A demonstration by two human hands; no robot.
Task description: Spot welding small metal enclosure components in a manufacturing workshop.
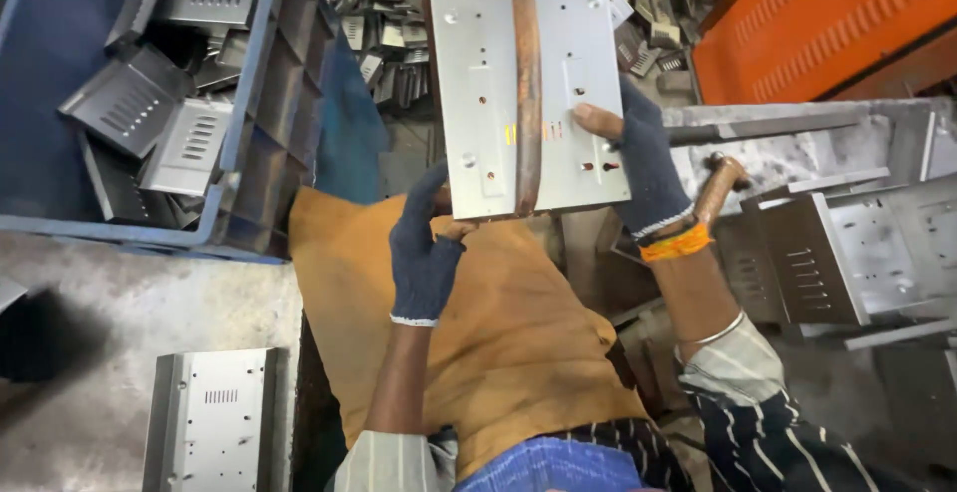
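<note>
We hold a flat grey metal plate [498, 83] (drilled with small holes) up in front of us, above our tan apron [478, 323]. Our gloved left hand [424, 253] pinches its lower left corner; our gloved right hand [643, 168] grips its right edge, thumb on the face. A copper bar [525, 83] crosses the plate's middle. A blue crate [264, 83] of bent metal parts sits at left.

- A flat grey metal plate [498, 83] — punched with small holes and slots — is held level under a copper bar.
- Its near edge is gripped at both corners.
</note>
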